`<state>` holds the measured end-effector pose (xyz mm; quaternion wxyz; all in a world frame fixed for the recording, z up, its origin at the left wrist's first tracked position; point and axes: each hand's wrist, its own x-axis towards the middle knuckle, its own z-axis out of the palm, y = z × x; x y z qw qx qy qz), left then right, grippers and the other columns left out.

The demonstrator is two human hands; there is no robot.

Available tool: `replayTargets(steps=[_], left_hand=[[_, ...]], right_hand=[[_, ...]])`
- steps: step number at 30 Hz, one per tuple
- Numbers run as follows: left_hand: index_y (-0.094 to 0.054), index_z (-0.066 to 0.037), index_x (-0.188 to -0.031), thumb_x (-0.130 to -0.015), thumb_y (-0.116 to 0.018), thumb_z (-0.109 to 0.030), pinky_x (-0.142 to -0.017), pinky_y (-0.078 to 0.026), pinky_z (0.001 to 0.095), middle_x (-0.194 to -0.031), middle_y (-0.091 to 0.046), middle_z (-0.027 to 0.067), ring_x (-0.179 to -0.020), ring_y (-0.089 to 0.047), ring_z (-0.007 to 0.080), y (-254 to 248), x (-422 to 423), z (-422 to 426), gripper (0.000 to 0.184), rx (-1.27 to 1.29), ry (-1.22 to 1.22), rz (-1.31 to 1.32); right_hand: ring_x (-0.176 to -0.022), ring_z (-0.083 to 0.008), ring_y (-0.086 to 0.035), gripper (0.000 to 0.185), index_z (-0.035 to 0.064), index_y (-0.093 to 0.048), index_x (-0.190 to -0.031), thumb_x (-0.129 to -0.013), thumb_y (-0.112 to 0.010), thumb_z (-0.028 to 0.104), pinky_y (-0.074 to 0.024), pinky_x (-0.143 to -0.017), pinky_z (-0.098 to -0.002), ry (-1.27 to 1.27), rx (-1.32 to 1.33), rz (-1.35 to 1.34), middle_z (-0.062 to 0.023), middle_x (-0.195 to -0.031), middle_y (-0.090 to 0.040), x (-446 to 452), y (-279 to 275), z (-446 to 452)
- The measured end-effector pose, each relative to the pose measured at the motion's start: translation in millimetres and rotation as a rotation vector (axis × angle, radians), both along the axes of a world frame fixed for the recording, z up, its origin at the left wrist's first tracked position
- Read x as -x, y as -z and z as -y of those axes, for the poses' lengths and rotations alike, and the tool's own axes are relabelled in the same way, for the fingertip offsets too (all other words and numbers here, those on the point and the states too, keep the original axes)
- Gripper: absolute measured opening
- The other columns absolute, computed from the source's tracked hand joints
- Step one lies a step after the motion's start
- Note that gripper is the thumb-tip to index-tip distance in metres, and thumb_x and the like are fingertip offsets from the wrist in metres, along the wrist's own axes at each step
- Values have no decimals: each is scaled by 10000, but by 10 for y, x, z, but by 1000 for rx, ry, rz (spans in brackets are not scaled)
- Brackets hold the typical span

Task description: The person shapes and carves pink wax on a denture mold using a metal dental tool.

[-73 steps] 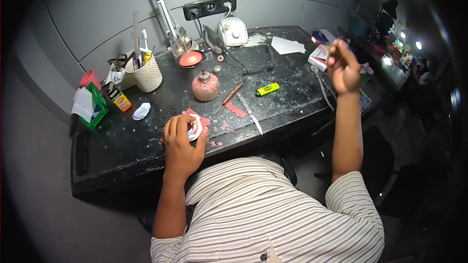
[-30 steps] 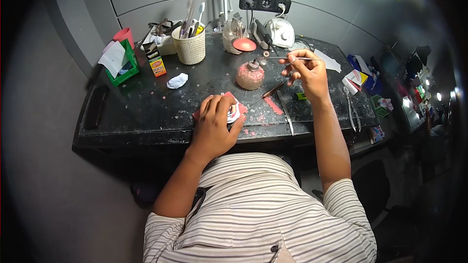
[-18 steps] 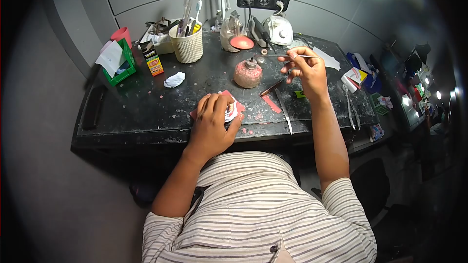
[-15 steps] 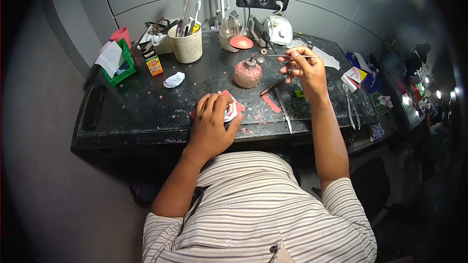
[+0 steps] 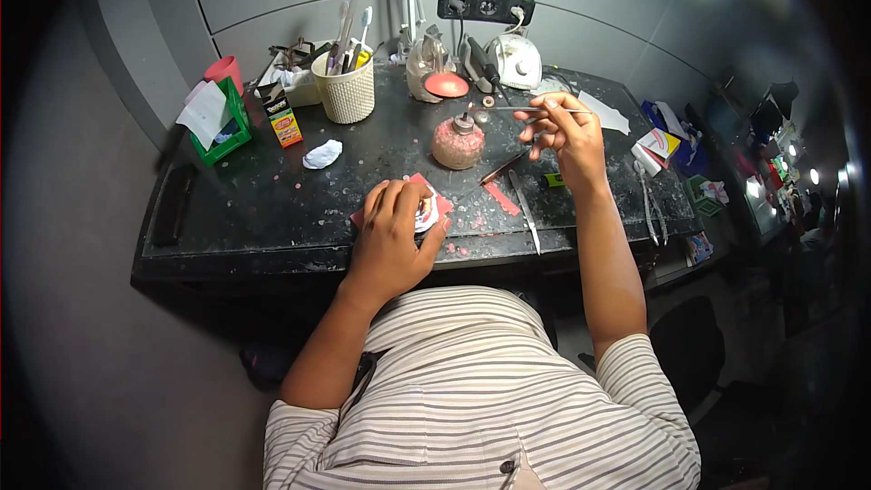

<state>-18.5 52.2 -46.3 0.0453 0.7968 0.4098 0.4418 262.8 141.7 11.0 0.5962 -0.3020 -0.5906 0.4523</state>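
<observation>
My left hand (image 5: 390,229) is closed over a white plaster dental cast (image 5: 429,218) on the bench, its fingers covering much of it. A pink wax sheet (image 5: 419,180) sticks out around the cast. My right hand (image 5: 572,141) pinches a thin metal wax tool (image 5: 504,109), held nearly level. The tool's far end is at the small flame above a round, wax-spattered spirit burner (image 5: 458,147). Below that hand lie a brown-handled tool (image 5: 501,171), a pink wax strip (image 5: 502,199), a knife (image 5: 525,213) and a green lighter (image 5: 553,180).
At the back stand a white woven cup (image 5: 346,96) of tools and a micromotor unit (image 5: 517,62). To the left are a green basket (image 5: 220,147), a small box (image 5: 283,122) and a crumpled white piece (image 5: 322,154). Metal pliers (image 5: 651,204) lie near the right edge.
The metal tool's far end has moved slightly left, to the flame at the burner's wick. My left hand stays on the cast. The view has shifted a little.
</observation>
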Motion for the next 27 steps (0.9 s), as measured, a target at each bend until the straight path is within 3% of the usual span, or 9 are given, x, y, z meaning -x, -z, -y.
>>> replayTargets(steps=[7,8,9,11,12,15,16,27], left_hand=[[-589,-23,-1049,-835,-756,-183,-884,-445,420,-993,-597,139,-949,-570,320,5,-11,-7,314,-40,-4,11],[-580,-13,-1074,-843,-741,-148,-941,-447,420,-1095,-587,152,-1010,-572,298,-27,4,19,312,29,9,21],[-580,-13,-1074,-843,-741,-148,-941,-447,420,-1095,-587,152,-1010,-572,298,-33,24,12,312,27,6,9],[-548,-13,-1148,-841,-714,-77,-1034,-427,423,-1236,-547,171,-1123,-562,284,3,74,-46,355,-52,195,422],[-497,-11,-1223,-853,-672,-45,-1120,-375,443,-1362,-480,197,-1242,-529,291,90,90,-84,411,115,375,741],[-465,3,-1277,-922,-589,-153,-1183,-305,528,-1454,-430,250,-1355,-467,396,135,291,-170,407,312,562,1223],[-464,5,-1291,-938,-562,-197,-1194,-286,553,-1477,-407,284,-1375,-438,439,116,319,-157,419,336,544,1281],[-470,10,-1283,-955,-542,-258,-1202,-280,567,-1498,-369,336,-1414,-383,468,118,354,-154,430,367,702,1456]], right_hand=[[-723,-213,-724,270,-11,-640,-1082,-1043,-533,234,-568,-516,-274,-32,-22,-43,-239,-993,-725,-33,88,-19],[-726,-211,-724,264,-10,-640,-1086,-1042,-533,227,-567,-519,-272,-35,-29,-46,-239,-994,-725,-35,94,-13],[-729,-210,-725,257,-10,-640,-1089,-1042,-534,219,-565,-522,-270,-39,-36,-48,-239,-995,-725,-37,97,-8],[-734,-206,-724,244,-8,-639,-1092,-1040,-538,207,-563,-526,-268,-43,-35,-65,-234,-996,-725,-45,104,7],[-741,-211,-719,248,-14,-622,-1111,-1045,-520,202,-566,-532,-274,-26,-29,-40,-236,-1006,-720,-53,110,12],[-738,-203,-722,234,-6,-638,-1089,-1035,-551,204,-561,-523,-269,-13,-24,-62,-211,-1002,-724,-45,118,15],[-739,-202,-722,234,-8,-637,-1089,-1034,-553,204,-560,-522,-268,-9,-22,-54,-209,-1002,-723,-48,123,18],[-723,-189,-720,226,-8,-633,-1082,-1023,-569,200,-551,-518,-257,18,-7,-49,-199,-1010,-723,-50,125,21]])
